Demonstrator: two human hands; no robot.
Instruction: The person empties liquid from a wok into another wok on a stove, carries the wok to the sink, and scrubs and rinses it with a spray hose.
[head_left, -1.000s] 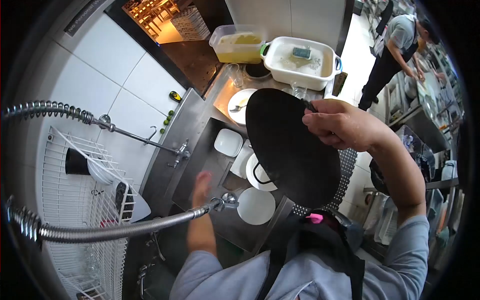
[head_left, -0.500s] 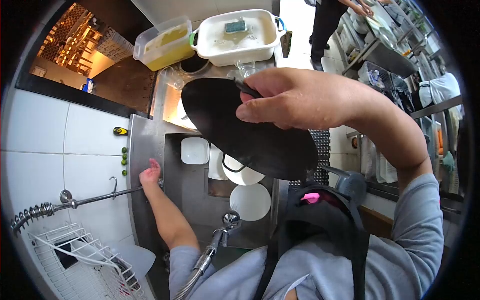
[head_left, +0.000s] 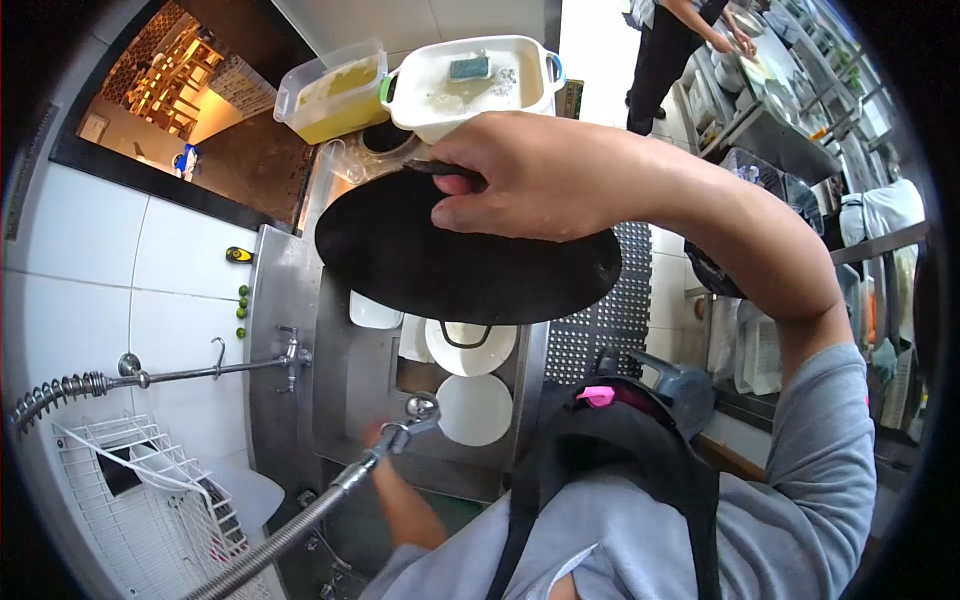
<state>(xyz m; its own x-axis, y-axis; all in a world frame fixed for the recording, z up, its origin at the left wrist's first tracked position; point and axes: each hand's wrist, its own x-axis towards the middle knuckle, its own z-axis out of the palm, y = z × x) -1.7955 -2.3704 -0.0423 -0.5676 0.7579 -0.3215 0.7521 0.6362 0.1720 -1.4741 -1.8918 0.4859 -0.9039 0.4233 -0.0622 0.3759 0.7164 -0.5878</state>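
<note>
My right hand [head_left: 520,180] is closed around one loop handle of a large black two-handled pan [head_left: 450,255]. The pan hangs tilted over the sink [head_left: 345,390], its other loop handle pointing down toward me. Blurred and partly behind the spray tap [head_left: 400,435], my left hand [head_left: 377,437] is low over the sink; its fingers cannot be made out. Beneath the pan, a round white plate [head_left: 474,410] and a second white dish [head_left: 480,352] lie in the sink, with a square white container [head_left: 374,311] to their left.
Behind the sink stand a white tub [head_left: 430,125] of soapy water with a green sponge [head_left: 469,68] and a clear bin [head_left: 335,110] of yellowish liquid. A wire rack [head_left: 140,500] is at left. Another person [head_left: 665,60] works at a counter at back right.
The pan in my right hand has shifted left and turned more level. My left hand has left the tap valve at the wall and come toward me, near the spray head.
</note>
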